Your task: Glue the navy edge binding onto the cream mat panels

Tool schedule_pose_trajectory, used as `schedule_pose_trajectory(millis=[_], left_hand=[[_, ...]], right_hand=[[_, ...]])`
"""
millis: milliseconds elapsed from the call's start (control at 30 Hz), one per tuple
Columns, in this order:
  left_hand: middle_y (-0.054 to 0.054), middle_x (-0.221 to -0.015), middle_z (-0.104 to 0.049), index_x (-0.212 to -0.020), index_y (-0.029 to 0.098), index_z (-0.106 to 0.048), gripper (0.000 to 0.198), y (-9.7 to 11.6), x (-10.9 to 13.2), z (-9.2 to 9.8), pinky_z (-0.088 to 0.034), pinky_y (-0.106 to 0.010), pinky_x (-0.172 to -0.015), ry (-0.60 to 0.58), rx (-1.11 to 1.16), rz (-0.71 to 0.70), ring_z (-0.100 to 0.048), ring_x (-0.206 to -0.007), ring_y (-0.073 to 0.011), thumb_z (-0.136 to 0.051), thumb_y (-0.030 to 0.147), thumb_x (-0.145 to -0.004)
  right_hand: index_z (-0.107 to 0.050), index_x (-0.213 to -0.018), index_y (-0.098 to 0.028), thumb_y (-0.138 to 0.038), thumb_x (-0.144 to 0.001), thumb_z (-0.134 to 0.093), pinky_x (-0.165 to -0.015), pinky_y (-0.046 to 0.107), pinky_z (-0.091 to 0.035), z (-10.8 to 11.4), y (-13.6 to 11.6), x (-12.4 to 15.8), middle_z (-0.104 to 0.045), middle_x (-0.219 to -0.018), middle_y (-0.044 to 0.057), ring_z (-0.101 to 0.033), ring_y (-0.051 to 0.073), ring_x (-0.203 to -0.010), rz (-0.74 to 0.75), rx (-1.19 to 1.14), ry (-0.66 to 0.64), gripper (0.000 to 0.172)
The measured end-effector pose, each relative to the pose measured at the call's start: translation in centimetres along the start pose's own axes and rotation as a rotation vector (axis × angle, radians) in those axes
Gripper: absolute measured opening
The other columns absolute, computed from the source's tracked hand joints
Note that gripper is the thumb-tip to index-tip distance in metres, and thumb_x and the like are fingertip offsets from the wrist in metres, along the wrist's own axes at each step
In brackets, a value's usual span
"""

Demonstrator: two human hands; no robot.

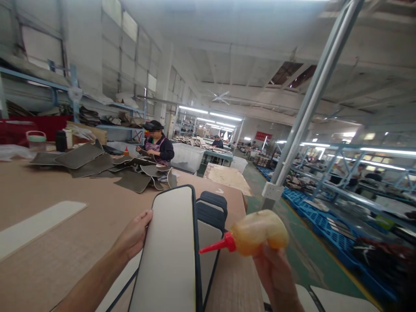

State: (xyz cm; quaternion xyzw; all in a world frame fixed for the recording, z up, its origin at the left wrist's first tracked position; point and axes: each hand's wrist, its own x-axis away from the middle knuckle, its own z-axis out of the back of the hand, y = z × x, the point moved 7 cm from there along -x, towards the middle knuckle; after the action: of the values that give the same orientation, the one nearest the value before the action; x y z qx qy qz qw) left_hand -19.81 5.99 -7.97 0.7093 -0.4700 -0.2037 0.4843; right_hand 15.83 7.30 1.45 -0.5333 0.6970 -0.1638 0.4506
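Observation:
My left hand (134,234) grips the left edge of a long pale panel (169,247) with a dark blue border and rounded top corners, tilted up before me. In my right hand (273,264) is a squeeze bottle (258,232) of amber liquid, lying sideways. Its red nozzle (216,245) points left, the tip at the panel's right edge; whether it touches I cannot tell. Behind the panel lie similar dark-bordered pieces (211,208), partly hidden. A narrow pale strip (39,223) rests on the table to the left.
Brown table (97,195) spreads under my hands. A pile of grey sheets (84,158) lies at its far side, near a co-worker (159,145). A slanting metal post (308,108) with a socket box (272,190) rises at right. Blue pallets (318,221) line the floor.

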Motion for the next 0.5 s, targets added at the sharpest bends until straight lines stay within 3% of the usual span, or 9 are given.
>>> schedule_pose_trajectory(millis=[167,333,500], left_hand=[[-0.002,-0.062,-0.067,-0.072,0.015,-0.063,0.026,1.1,1.8,-2.5,-0.051,-0.02,-0.05,-0.052,-0.001,0.062,-0.062,-0.052,-0.0128,-0.048,0.01,-0.092],[-0.003,-0.062,-0.068,-0.071,0.013,-0.062,0.029,1.3,1.7,-2.7,-0.052,-0.021,-0.051,-0.041,0.01,0.095,-0.063,-0.052,-0.0132,-0.044,0.007,-0.093],[-0.002,-0.061,-0.066,-0.07,0.013,-0.061,0.03,0.9,1.1,-2.8,-0.053,-0.021,-0.052,-0.022,0.035,0.111,-0.063,-0.053,-0.0127,-0.043,0.007,-0.094]], right_hand=[[-0.076,-0.085,-0.029,-0.03,-0.061,-0.085,-0.078,0.038,-0.059,-0.2,0.6,-0.5,-0.076,-0.089,0.005,-0.072,0.025,-0.082,-0.011,0.041,-0.094,0.026],[-0.076,-0.092,-0.029,-0.033,-0.058,-0.088,-0.069,0.03,-0.06,0.9,0.9,0.7,-0.076,-0.085,0.006,-0.072,0.023,-0.076,-0.064,0.056,-0.065,0.036],[-0.076,-0.094,-0.028,-0.035,-0.058,-0.087,-0.07,0.035,-0.06,2.3,1.4,2.2,-0.076,-0.084,0.007,-0.072,0.025,-0.072,-0.111,0.052,-0.042,0.038]])
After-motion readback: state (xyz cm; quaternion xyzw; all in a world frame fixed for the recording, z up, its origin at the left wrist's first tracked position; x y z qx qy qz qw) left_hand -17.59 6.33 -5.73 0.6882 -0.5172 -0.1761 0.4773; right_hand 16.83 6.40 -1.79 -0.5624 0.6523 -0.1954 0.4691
